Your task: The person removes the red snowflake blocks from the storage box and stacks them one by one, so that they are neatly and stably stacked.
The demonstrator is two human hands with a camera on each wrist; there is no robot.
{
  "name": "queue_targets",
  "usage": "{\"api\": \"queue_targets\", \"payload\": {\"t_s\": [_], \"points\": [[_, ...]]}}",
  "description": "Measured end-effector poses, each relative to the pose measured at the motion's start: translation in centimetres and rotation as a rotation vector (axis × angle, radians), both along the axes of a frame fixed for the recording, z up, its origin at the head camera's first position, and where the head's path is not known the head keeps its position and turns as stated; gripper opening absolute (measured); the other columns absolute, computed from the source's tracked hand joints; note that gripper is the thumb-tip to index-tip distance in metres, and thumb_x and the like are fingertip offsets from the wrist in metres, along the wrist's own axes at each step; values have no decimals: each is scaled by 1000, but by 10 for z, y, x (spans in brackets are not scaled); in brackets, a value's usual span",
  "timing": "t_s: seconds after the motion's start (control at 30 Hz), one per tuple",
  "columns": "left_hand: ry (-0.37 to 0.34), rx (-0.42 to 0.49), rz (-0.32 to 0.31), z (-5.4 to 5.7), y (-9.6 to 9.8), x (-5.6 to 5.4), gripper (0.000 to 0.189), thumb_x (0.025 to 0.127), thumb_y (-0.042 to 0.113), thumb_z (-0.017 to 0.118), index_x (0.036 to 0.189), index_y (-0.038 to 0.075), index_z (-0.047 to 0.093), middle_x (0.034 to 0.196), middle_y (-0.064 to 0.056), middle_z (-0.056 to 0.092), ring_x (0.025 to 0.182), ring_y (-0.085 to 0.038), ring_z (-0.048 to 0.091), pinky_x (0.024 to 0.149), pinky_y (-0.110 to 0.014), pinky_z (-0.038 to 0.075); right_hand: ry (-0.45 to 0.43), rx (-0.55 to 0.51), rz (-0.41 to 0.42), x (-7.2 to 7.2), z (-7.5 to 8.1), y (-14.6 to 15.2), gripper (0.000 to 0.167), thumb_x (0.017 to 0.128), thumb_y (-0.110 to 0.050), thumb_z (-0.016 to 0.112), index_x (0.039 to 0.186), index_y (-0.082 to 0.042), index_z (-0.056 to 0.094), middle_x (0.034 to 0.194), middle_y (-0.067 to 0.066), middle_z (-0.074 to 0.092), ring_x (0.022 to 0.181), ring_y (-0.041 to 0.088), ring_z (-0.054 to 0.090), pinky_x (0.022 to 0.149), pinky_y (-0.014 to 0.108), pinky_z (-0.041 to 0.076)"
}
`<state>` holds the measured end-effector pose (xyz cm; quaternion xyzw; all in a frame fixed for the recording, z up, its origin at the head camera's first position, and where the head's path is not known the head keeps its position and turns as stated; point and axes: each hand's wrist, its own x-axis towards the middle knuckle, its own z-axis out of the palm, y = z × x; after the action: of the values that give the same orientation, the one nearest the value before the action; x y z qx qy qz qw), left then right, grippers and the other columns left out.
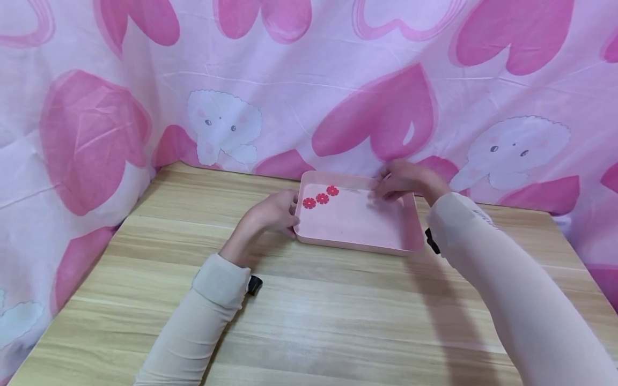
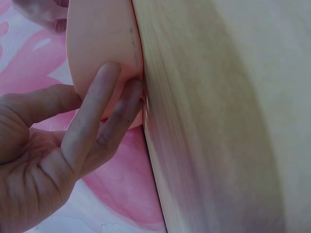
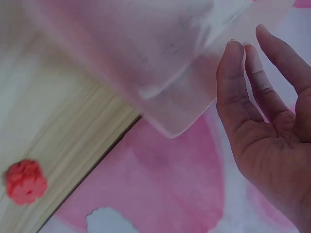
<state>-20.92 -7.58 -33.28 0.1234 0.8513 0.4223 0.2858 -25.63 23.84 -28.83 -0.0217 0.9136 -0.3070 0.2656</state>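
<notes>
A shallow pink tray [image 1: 357, 246] stands on the wooden table, with three red flower-shaped pieces [image 1: 322, 199] in a slanting row at its left. My left hand [image 1: 279, 213] holds the tray's left side; in the left wrist view, fingers [image 2: 92, 109] lie against the outer wall, while one digit passes behind the rim. At the far right of the tray, my right hand [image 1: 403, 179] hovers over the rim. Its fingers [image 3: 265, 92] are loosely extended, with nothing visible between them. Whether they touch the tray is unclear.
Another red flower-shaped piece [image 3: 26, 182] lies on the table beside the tray in the right wrist view. A pink patterned cloth [image 1: 289, 96] hangs behind the table's far edge. Wood-grain tabletop [image 1: 309, 311] extends in front of the tray.
</notes>
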Motion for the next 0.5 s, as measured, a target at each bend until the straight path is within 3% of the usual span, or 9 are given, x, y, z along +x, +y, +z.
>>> {"api": "queue_targets", "payload": {"t_s": [0.27,0.5], "points": [[-7,-12,4,-1,1,-2,52,103,-7,58,152,-8,42,132,-29,67,94,-28,77,78,-33,71,-47,5,2,-6,-3,-28,34,100,-20,76,125,3,71,100,7,73,89,19,68,91,33,68],[-12,-24,6,2,2,-1,53,103,-7,58,153,-6,41,131,-28,67,93,-28,77,80,-35,71,-84,-43,59,-11,-7,-46,35,103,-15,70,133,2,69,106,10,77,90,19,71,93,34,69]]}}
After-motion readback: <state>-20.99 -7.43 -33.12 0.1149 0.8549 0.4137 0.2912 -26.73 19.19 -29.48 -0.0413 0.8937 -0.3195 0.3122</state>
